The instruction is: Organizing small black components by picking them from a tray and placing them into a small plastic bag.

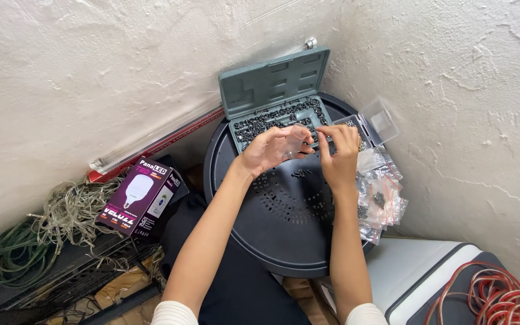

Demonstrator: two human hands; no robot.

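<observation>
Both hands, left [267,150] and right [339,150], pinch a small clear bag [297,139] over the round tray [284,241]. Filled bags [381,195] pile up at the tray's right edge. Many screws [272,120] wait in the case [275,99] behind the tray.

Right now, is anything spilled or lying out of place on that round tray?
Yes: a few small dark screws lie loose on the black round tray, below both hands holding a small clear bag. Filled bags hang over the tray's right edge.
</observation>
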